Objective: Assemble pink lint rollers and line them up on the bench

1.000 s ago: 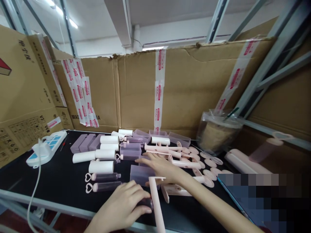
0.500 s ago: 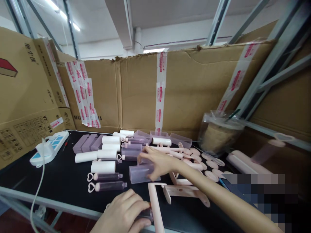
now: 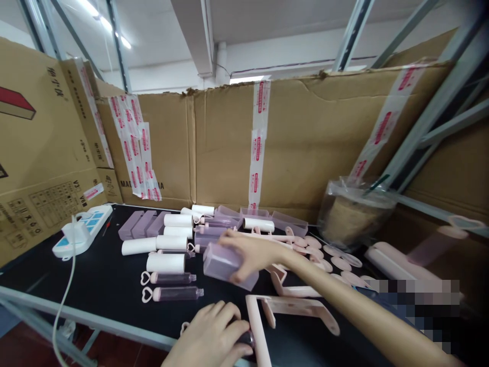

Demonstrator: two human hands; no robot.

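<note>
The right hand grips a box, and in front of it the left hand grips a tube.

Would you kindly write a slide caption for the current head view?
Right hand grips a translucent purple case while the left hand holds a dark tube.

On the left-hand carton I can make out V3 and V6 in black, with Chinese characters and small signs too blurred for me; the back cardboard panel reads MA and IA, the letters between hidden under tape whose red print I can't read from here
</note>
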